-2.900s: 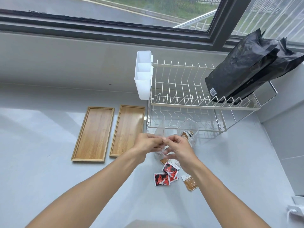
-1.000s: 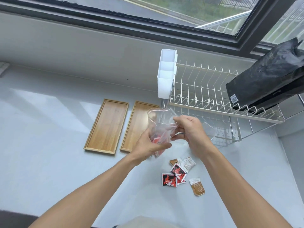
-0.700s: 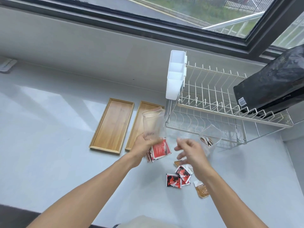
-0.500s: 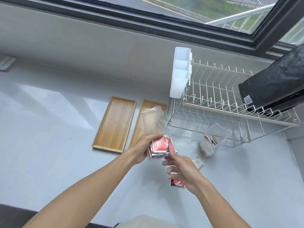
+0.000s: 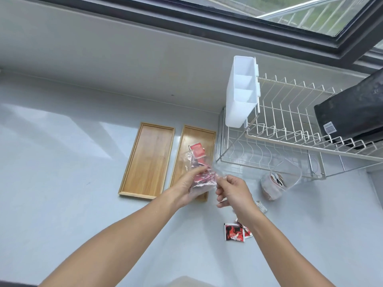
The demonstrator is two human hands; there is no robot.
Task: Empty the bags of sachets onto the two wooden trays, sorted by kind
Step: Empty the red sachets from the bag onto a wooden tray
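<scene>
Two wooden trays are lying side by side on the pale grey counter (image 5: 62, 204), a left tray (image 5: 148, 160) that is bare and a right tray (image 5: 207, 139) with one red sachet (image 5: 196, 150) showing at the mouth of a clear plastic bag (image 5: 200, 175). The left hand (image 5: 187, 186) is gripping that bag over the right tray, fingers curled around its bunched lower part, with more red sachets crowded inside; their number I cannot tell. The right hand (image 5: 233, 190) is pinching a loose edge of the same bag between thumb and forefinger, the other fingers curled in. A second clear bag (image 5: 278, 182) is sitting open on the counter just in front of the wire dish rack (image 5: 290, 129), holding sachets too jumbled to count. Nearer the person, loose sachets (image 5: 235, 232) are lying on the counter: a dark red one, a second partly under it, and another pale one (image 5: 261, 207) half hidden behind the right wrist. One white divided holder (image 5: 241, 90) is hanging on the rack's end, and a black pouch (image 5: 352, 112) is resting on the top tier. Behind runs a grey sill under a dark-framed window (image 5: 207, 19).
</scene>
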